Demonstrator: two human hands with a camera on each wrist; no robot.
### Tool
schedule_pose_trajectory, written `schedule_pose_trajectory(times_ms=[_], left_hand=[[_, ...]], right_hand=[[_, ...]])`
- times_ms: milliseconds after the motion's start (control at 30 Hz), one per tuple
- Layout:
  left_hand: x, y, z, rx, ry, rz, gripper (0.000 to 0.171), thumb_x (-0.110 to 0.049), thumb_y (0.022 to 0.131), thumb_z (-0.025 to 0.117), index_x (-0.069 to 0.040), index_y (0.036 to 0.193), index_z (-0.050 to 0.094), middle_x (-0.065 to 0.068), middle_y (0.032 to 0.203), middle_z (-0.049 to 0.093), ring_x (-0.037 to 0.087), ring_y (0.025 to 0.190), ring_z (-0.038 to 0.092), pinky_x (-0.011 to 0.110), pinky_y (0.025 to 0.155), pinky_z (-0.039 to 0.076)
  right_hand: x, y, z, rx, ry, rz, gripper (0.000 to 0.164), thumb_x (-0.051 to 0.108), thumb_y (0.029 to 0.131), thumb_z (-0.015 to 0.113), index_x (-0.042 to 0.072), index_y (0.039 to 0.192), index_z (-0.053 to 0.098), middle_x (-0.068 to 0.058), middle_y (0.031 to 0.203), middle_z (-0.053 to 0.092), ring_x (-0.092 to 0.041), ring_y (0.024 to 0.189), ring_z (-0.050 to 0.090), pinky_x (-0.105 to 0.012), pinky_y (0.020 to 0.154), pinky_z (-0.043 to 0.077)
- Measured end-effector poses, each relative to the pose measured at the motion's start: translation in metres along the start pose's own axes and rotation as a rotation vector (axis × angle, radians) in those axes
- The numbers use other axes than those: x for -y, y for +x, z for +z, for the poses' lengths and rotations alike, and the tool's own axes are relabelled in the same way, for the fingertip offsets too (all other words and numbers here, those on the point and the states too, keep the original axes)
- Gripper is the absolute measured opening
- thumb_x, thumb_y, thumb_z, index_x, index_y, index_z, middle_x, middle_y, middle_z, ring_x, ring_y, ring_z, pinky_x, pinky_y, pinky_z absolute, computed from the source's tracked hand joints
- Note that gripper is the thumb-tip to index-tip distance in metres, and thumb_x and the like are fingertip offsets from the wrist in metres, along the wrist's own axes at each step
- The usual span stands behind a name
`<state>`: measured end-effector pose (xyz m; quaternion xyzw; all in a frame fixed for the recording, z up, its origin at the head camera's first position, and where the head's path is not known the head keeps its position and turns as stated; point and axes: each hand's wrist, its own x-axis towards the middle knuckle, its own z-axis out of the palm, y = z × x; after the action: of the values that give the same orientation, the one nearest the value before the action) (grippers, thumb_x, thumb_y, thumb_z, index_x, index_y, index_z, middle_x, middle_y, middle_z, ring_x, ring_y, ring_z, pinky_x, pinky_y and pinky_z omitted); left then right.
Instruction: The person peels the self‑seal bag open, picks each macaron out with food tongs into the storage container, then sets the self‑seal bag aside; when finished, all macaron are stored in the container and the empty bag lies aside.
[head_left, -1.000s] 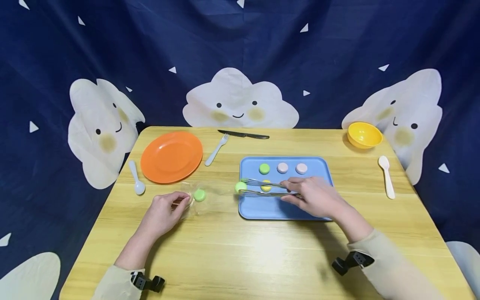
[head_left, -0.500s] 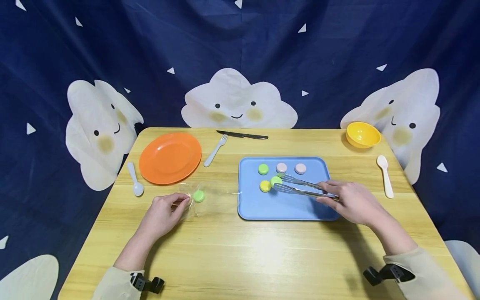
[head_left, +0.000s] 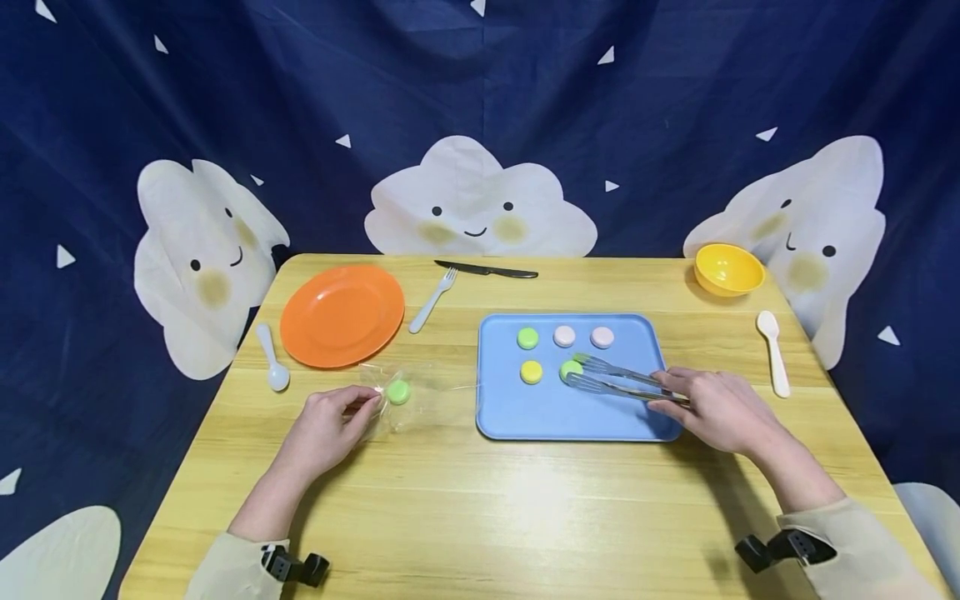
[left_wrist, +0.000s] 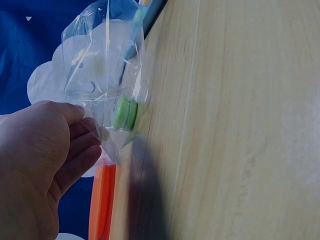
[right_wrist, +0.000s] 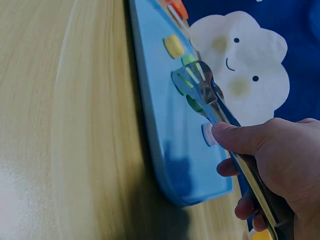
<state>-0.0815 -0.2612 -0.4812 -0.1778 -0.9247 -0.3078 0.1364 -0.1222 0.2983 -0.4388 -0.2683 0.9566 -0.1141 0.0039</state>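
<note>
My left hand (head_left: 330, 429) pinches the edge of a clear plastic bag (left_wrist: 102, 65). Inside that bag lies a green macaron (head_left: 398, 392). With my right hand (head_left: 723, 412) I hold metal tongs (head_left: 626, 375), slotted at the ends. Their tips reach over the blue tray (head_left: 517, 421) and flank another green macaron (head_left: 570, 372); whether they squeeze it I cannot tell. A yellow macaron (head_left: 531, 372) sits to its left. Behind them stand a green macaron (head_left: 527, 337) and two pale pink macarons (head_left: 564, 336). In the right wrist view the tongs (right_wrist: 207, 95) partly cover the macarons.
An orange plate (head_left: 341, 317) lies at the back left, with a pale spoon (head_left: 273, 362) beside it. A fork (head_left: 433, 300) and a black knife (head_left: 487, 269) lie behind the tray. To the right are a yellow bowl (head_left: 729, 271) and a white spoon (head_left: 772, 354).
The tongs and the green macaron at their tips have moved right, from the tray's left edge to beyond the yellow macaron. My left hand and the bag have stayed in place.
</note>
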Motion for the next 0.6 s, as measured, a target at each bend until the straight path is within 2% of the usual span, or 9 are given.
schedule_pose_trajectory(times_ms=[100,200,367,467,600], left_hand=[[-0.001,0.000,-0.001,0.014,0.013,-0.008,0.008,-0.011,0.098,0.079,-0.007,0.105,0.080,0.003,0.099,0.079,0.019,0.086,0.078,0.035,0.074,0.066],[-0.001,0.000,-0.002,0.023,0.031,-0.004,0.009,-0.013,0.098,0.079,-0.009,0.105,0.081,0.003,0.099,0.080,0.020,0.087,0.078,0.037,0.075,0.066],[0.000,0.000,-0.002,0.009,0.048,0.015,0.009,-0.014,0.098,0.079,-0.009,0.105,0.081,0.004,0.100,0.079,0.022,0.089,0.078,0.040,0.075,0.066],[0.001,0.002,-0.002,-0.003,0.045,0.018,0.009,-0.015,0.098,0.079,-0.009,0.105,0.080,0.004,0.101,0.079,0.021,0.090,0.077,0.040,0.076,0.066],[0.001,0.003,-0.002,-0.015,0.047,0.017,0.008,-0.015,0.098,0.080,-0.010,0.104,0.080,0.002,0.100,0.079,0.020,0.091,0.077,0.040,0.076,0.066]], right_hand=[[0.005,0.003,-0.004,-0.006,0.015,0.013,0.057,0.041,0.098,0.077,-0.002,0.136,0.069,-0.027,0.134,0.067,-0.047,0.106,0.071,-0.060,0.075,0.059],[0.017,0.009,-0.009,-0.036,0.036,-0.009,0.059,0.043,0.098,0.077,-0.001,0.137,0.069,-0.024,0.132,0.069,-0.046,0.112,0.070,-0.060,0.076,0.060],[0.047,0.028,-0.005,-0.068,0.068,-0.127,0.048,0.042,0.099,0.076,0.010,0.134,0.073,-0.006,0.117,0.076,-0.026,0.088,0.075,-0.041,0.059,0.056],[0.066,0.041,0.002,-0.064,0.082,-0.182,0.042,0.041,0.099,0.076,0.013,0.131,0.075,0.001,0.112,0.076,-0.015,0.077,0.071,-0.038,0.059,0.056],[0.086,0.060,0.011,-0.049,0.083,-0.217,0.039,0.040,0.099,0.076,0.013,0.127,0.077,0.002,0.110,0.076,-0.012,0.074,0.069,-0.038,0.060,0.057]])
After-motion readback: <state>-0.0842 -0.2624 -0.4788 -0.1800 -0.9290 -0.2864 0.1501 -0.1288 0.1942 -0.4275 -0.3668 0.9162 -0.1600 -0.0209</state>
